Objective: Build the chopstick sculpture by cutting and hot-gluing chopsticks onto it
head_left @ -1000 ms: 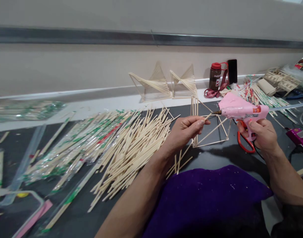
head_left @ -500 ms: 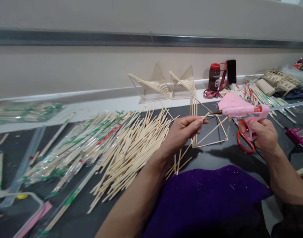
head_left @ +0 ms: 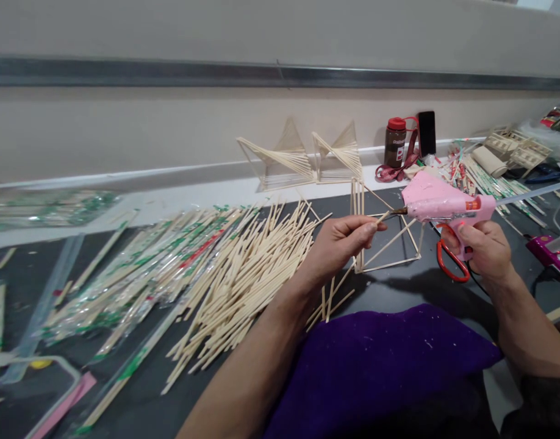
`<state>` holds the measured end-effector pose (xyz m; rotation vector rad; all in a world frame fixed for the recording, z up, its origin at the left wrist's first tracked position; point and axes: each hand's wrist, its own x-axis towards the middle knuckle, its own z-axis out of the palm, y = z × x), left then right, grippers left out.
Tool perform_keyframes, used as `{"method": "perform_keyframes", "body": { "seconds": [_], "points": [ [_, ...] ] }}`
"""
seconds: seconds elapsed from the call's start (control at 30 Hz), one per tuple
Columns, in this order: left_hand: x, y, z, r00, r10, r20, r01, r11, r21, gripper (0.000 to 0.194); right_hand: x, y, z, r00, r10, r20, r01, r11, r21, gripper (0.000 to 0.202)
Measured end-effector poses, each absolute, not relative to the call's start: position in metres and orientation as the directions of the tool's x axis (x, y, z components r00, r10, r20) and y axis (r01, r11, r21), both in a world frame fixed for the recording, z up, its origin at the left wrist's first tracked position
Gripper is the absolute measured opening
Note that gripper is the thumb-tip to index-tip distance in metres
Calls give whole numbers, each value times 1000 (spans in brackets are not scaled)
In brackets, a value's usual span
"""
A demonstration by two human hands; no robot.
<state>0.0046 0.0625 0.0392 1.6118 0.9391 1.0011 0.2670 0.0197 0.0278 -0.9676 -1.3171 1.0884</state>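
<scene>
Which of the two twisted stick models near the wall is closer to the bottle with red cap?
The narrower right-hand model; it stands between the bottle and the wider left-hand model.

The table (head_left: pixel 408 296) was dark grey. On it lay a big heap of loose sticks (head_left: pixel 257 277), with wrapped sticks (head_left: pixel 156 259) just beside, on the left. To the right of the heap was a stick frame (head_left: pixel 392 264). The white ledge (head_left: pixel 193 191) behind carried two stick models (head_left: pixel 291 161) and a bottle (head_left: pixel 394 146).

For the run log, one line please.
left hand: pinching stick | right hand: gripping pink glue gun | nozzle: at stick's tip
</scene>
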Motion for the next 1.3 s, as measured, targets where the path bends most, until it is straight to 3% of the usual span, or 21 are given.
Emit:
{"method": "perform_keyframes", "body": {
  "seconds": [1.3],
  "points": [
    [8, 64, 36, 364, 927, 88, 1, -95, 996, 30, 257, 23, 33, -11, 966, 259, -43, 258, -965, 47]
  ]
}}
